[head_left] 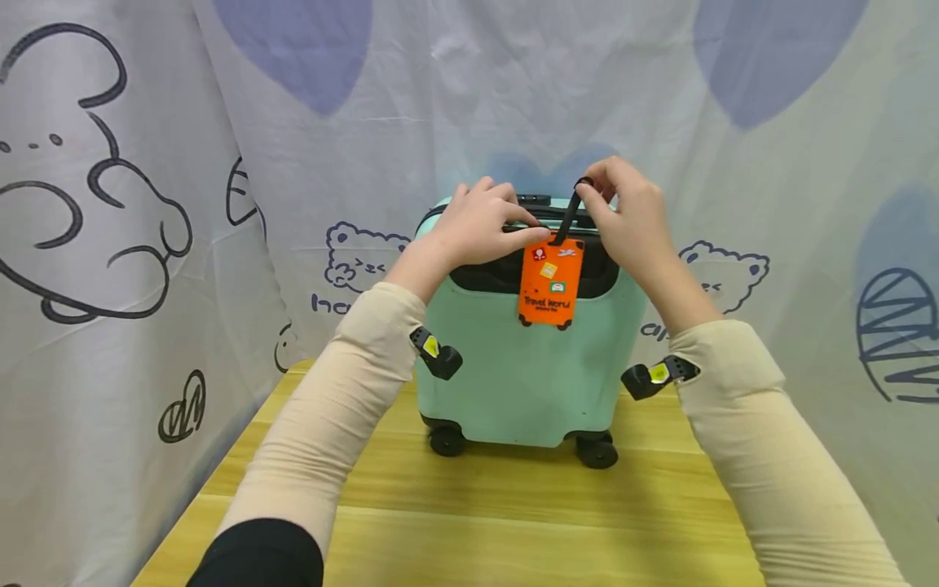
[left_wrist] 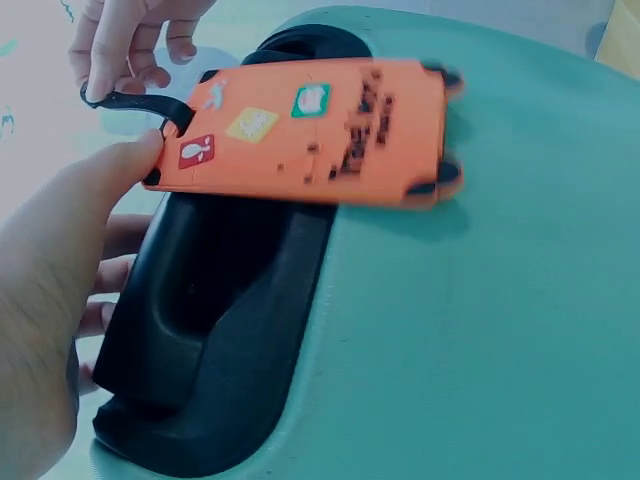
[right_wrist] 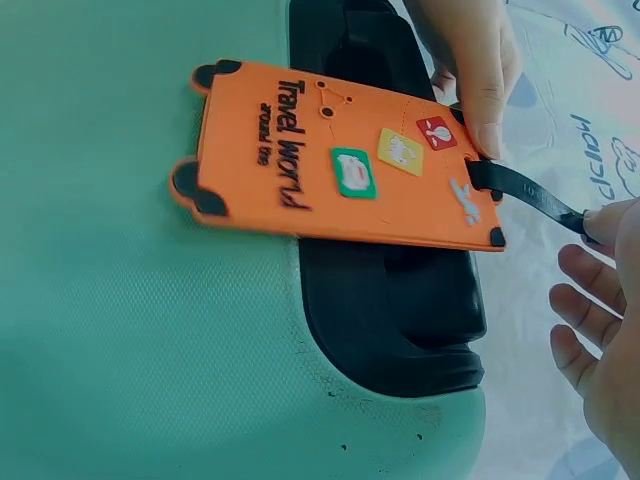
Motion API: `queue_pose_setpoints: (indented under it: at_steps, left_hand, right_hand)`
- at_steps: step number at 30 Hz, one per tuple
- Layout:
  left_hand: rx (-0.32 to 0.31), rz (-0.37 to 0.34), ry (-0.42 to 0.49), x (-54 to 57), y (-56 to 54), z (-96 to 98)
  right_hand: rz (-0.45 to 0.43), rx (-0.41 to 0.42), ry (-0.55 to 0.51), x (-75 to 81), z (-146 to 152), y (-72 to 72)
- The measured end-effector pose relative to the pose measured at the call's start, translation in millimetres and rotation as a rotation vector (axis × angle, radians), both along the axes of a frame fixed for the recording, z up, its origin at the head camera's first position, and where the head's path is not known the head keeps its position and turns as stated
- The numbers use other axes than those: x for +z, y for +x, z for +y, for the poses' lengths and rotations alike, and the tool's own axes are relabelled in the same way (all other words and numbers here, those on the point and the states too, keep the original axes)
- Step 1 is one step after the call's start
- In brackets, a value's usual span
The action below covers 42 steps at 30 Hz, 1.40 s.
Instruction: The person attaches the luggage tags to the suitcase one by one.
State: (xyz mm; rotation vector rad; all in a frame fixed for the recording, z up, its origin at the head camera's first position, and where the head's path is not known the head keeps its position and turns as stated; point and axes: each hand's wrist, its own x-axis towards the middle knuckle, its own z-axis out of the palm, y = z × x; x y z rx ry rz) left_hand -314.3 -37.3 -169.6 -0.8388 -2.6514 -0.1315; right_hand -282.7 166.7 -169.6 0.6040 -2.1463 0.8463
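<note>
A mint-green suitcase [head_left: 513,375] stands upright, with a black recessed handle [left_wrist: 215,290] along its top edge. An orange luggage tag [head_left: 552,273], printed "Travel World", hangs in front of that handle. My left hand [head_left: 473,224] pinches the tag's top end, its thumb next to the strap slot; its other fingers are partly hidden behind the handle. From the slot a black strap [right_wrist: 530,192] rises to the right. Between thumb and forefinger, my right hand [head_left: 634,214] holds the strap's upper end, pulled taut above the tag, with the remaining fingers loosely bent.
The suitcase's black wheels [head_left: 597,451] rest on a wood-grain table [head_left: 469,522]. A pale cloth backdrop [head_left: 528,81] with cartoon drawings hangs close behind and along the left side. The top of the suitcase carries a black retracted pull handle [head_left: 533,199].
</note>
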Motion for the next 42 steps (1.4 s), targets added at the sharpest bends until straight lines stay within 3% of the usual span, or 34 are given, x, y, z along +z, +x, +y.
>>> queue_pose_setpoints:
  at_steps: [6, 11, 18, 23, 30, 36, 39, 42]
  left_hand:
    - [-0.004, 0.036, 0.021, -4.1, 2.0, 0.6]
    - [0.015, 0.065, 0.035, -5.7, 4.5, 1.4]
    - [-0.082, 0.095, 0.199, -9.4, 8.4, 5.1]
    - [-0.083, 0.117, 0.206, -7.9, 11.2, 7.9]
    - [-0.125, 0.307, 0.091, -12.9, 9.0, 5.5]
    - [-0.145, 0.418, 0.078, -15.2, 9.3, 4.9]
    - [-0.132, 0.407, 0.114, -13.6, 11.5, 8.4]
    - [-0.100, 0.301, 0.193, -11.5, 14.1, 12.5]
  right_hand:
    - [-0.010, -0.011, 0.000, 0.8, -1, 0.9]
    - [-0.103, -0.021, -0.007, 2.8, -5, 1.8]
    - [-0.189, 0.002, -0.027, 4.2, -11, 2.7]
    - [-0.192, -0.002, -0.033, 4.5, -13, 1.5]
    - [-0.158, -0.031, -0.024, 3.9, -14, -0.3]
    - [-0.137, -0.030, -0.009, 6.8, -13, -0.1]
    - [-0.138, -0.022, -0.003, 8.4, -13, 2.1]
    - [-0.133, -0.014, -0.003, 9.0, -12, 3.9]
